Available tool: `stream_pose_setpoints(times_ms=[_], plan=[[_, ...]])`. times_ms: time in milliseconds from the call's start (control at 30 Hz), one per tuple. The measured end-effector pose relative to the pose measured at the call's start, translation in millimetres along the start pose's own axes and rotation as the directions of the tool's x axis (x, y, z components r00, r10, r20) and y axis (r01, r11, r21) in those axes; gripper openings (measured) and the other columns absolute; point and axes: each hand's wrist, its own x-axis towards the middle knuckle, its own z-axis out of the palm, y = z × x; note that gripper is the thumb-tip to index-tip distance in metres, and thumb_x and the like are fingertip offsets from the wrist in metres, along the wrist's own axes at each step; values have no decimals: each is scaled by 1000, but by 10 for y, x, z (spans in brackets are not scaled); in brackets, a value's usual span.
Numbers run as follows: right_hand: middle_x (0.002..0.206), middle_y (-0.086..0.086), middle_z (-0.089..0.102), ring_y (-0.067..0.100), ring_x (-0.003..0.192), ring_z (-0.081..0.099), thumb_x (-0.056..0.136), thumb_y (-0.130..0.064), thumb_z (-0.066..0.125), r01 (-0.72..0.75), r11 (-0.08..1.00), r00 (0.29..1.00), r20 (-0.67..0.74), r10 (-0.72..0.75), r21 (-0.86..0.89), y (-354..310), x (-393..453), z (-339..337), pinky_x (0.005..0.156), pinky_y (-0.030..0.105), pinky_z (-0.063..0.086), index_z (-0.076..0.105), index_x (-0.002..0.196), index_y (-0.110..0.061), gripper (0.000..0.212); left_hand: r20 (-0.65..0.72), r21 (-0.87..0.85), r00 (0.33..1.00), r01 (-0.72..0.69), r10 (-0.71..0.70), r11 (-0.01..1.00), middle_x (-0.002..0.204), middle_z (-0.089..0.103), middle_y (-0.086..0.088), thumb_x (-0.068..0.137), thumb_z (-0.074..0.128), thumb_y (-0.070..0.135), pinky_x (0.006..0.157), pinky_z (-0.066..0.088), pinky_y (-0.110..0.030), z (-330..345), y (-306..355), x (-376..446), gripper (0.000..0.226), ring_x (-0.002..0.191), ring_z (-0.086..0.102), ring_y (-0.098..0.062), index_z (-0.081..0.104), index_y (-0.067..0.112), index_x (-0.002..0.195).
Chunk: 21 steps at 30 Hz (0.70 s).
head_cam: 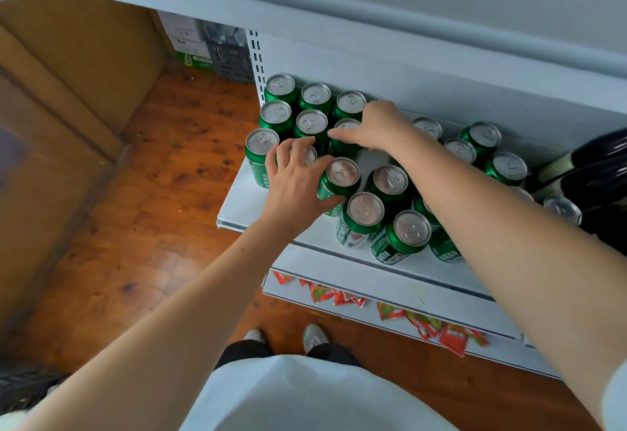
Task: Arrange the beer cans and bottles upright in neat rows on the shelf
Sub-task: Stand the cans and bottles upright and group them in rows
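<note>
Squaring up the front row: left hand (294, 182) curls around a green can (339, 179), right hand (371, 127) grips another (345, 135) just behind. Next, slide both snug; loose cans (390, 206) wait under the right forearm.

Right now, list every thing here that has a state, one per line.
Left hand: fingers curled round a green can, gripping it.
Right hand: resting on the can tops in the back rows; grip hidden.
Back-left cans: upright, in neat rows.
Front cans: upright, loosely scattered.
Bottles: dark, at the right edge; whether upright cannot be told.
Shelf: partly filled.
</note>
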Motion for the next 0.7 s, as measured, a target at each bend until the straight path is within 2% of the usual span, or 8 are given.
stream_pose_setpoints(times_ms=[100, 167, 233, 300, 400, 467, 567, 700], plan=[[69, 9, 55, 29, 73, 55, 86, -63, 57, 42, 994, 990, -141, -28, 100, 222, -198, -60, 55, 32, 39, 54, 70, -5, 61, -14, 13, 1000, -1, 1, 1000, 144, 41, -14, 69, 73, 62, 109, 21, -54, -10, 11, 7, 65, 131, 33, -39, 64, 29, 124], [94, 12, 67, 29, 90, 61, 90, -49, 60, 114, 983, 971, -228, -79, 143, 452, -440, -30, 77, 39, 52, 65, 99, -4, 47, 15, 23, 999, 42, -42, 999, 145, 38, -14, 70, 75, 61, 112, 19, -57, -37, 45, 46, 66, 134, 30, -39, 63, 27, 125], [115, 10, 66, 26, 106, 59, 89, -34, 62, 223, 973, 968, -134, -214, 57, 647, -669, 26, 92, 42, 49, 62, 119, -12, 37, 68, 59, 994, 77, -81, 995, 148, 33, -14, 71, 73, 60, 114, 15, -57, -96, 108, 86, 71, 138, 24, -38, 57, 26, 131], [123, 4, 63, 27, 116, 50, 84, -26, 62, 327, 941, 945, 38, -325, -85, 751, -796, 79, 96, 43, 44, 57, 127, -21, 43, 75, 87, 995, 65, -71, 994, 150, 30, -13, 74, 70, 54, 116, 12, -56, -185, 187, 86, 76, 140, 22, -37, 47, 22, 139], [135, -3, 55, 29, 125, 38, 79, -37, 66, 350, 920, 932, 161, -324, -178, 762, -800, 91, 101, 44, 33, 43, 141, -28, 67, -54, -26, 998, -46, 45, 999, 139, 45, -5, 79, 63, 40, 111, 23, -47, -334, 319, -47, 62, 131, 35, -30, 49, 19, 136], [124, 0, 58, 29, 122, 39, 75, -46, 68, 361, 902, 929, 176, -325, -238, 736, -755, 75, 98, 43, 32, 47, 135, -26, 67, -56, -129, 993, -110, 103, 986, 128, 54, 0, 83, 57, 41, 101, 33, -41, -352, 412, -194, 52, 120, 42, -25, 54, 20, 131], [86, -2, 56, 27, 105, 47, 69, -51, 72, 394, 864, 918, 83, -388, -313, 740, -684, 80, 82, 37, 31, 58, 99, -20, 45, 57, -128, 985, -155, 163, 980, 124, 56, 2, 84, 53, 54, 95, 38, -38, -217, 506, -394, 59, 115, 44, -24, 54, 20, 132], [94, 3, 63, 28, 105, 50, 72, -63, 69, 349, 891, 934, 27, -357, -290, 744, -457, 39, 89, 38, 34, 64, 103, -17, 56, 139, -49, 975, -167, 172, 985, 130, 50, -3, 79, 68, 56, 98, 39, -40, -61, 577, -483, 76, 116, 43, -27, 45, 20, 141]])
